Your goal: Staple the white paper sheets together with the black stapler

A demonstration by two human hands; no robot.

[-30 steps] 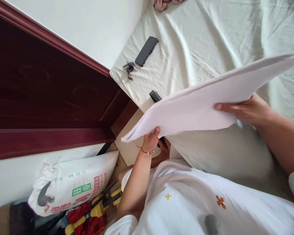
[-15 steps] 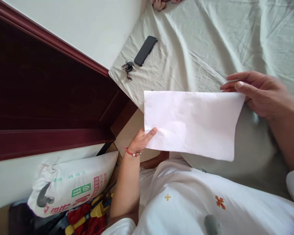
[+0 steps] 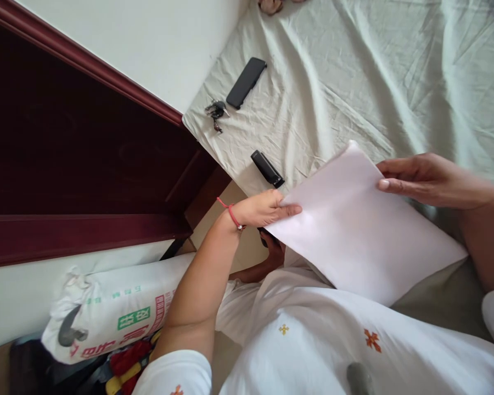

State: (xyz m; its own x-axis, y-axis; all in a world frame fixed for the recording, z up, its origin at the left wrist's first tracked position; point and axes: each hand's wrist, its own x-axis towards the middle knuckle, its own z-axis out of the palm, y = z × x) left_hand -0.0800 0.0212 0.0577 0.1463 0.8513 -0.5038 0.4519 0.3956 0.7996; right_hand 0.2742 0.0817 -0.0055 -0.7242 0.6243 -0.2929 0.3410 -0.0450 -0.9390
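Paper [image 3: 354,219], a plain white unmarked sheet, was pinched between left hand [image 3: 263,208] and right hand [image 3: 424,178] near the black stapler [image 3: 267,168].

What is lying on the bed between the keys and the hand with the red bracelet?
In the head view, a small black case lies on the sheet between the keys and the left hand.

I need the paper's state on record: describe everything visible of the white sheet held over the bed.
The white sheet is plain, blank paper, apparently folded double, smooth and uncreased. It lies tilted, one corner pointing up the bed. The left hand pinches its left edge; the right hand grips its upper right edge. Its lower part overlaps the person's white shirt.
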